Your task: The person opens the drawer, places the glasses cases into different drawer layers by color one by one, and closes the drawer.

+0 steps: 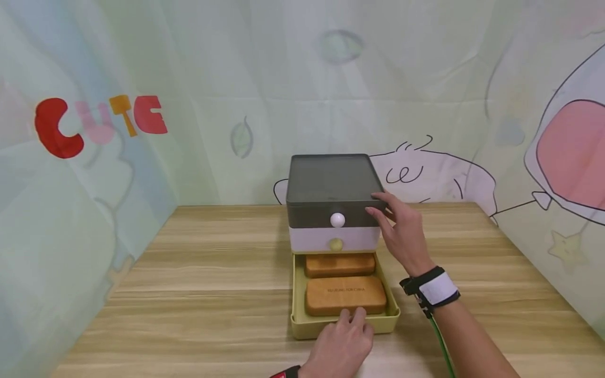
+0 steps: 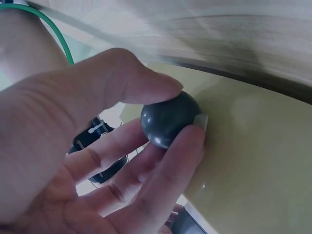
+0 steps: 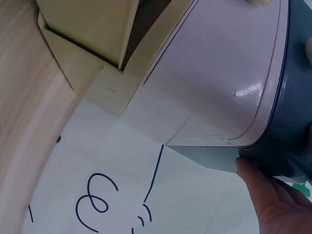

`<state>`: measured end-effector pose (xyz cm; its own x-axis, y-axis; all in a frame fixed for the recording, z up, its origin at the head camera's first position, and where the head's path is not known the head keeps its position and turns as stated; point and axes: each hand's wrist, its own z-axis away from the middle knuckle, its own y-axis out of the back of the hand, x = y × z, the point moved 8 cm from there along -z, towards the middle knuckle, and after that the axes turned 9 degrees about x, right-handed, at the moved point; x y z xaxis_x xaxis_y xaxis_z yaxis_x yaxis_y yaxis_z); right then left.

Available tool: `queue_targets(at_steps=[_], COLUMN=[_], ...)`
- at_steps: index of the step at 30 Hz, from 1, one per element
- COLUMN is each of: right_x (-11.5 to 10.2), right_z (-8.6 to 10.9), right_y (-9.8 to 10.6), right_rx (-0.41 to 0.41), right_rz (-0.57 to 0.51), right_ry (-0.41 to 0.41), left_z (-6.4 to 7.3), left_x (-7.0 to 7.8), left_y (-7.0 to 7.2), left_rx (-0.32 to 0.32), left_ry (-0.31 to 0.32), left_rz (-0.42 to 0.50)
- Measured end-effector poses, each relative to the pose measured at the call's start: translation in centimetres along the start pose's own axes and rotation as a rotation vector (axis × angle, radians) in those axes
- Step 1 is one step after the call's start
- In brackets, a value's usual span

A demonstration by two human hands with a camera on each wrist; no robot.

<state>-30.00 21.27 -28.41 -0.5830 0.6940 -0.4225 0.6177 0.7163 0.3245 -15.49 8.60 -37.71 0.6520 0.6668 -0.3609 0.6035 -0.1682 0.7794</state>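
A small desktop drawer box stands on the table, with a dark grey top tier (image 1: 312, 214), a pale pink-white middle tier (image 1: 309, 240) and a yellow-green bottom drawer (image 1: 312, 329) pulled out. Two brown, loaf-shaped blocks lie in that drawer: the front block (image 1: 346, 302) bears printed letters, and the rear block (image 1: 340, 265) is partly under the upper tiers. My left hand (image 1: 337, 344) pinches the drawer's round dark knob (image 2: 168, 119) between thumb and fingers. At the box's upper right front corner, my right hand (image 1: 404, 231) grips the dark top tier.
The wood-grain table (image 1: 222, 294) extends to both sides of the box. A printed cloth (image 1: 227, 63) hangs behind and at both sides. The grey tier has a white knob (image 1: 337, 220), the middle one a yellow knob (image 1: 336, 244). A green cable (image 1: 441, 338) runs along the right forearm.
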Motion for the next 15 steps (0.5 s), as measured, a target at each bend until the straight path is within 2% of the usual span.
queue_targets(at_steps=[3,9,15], right_x=[0.01,0.14,0.07], right_z=[-0.09,0.00,-0.02], right_y=[0.13,0.42,0.45], right_rx=[0.017,0.031,0.032], right_rz=[-0.005,-0.022,-0.036], right_ry=[0.006,-0.005,-0.011], left_z=[-0.04,-0.04,-0.03], left_x=[-0.05,-0.08,-0.32], left_y=[0.01,0.57,0.87], left_rx=[-0.011,0.093,0.133], left_ry=[0.013,0.014,0.023], left_rz=[0.007,-0.026,-0.031])
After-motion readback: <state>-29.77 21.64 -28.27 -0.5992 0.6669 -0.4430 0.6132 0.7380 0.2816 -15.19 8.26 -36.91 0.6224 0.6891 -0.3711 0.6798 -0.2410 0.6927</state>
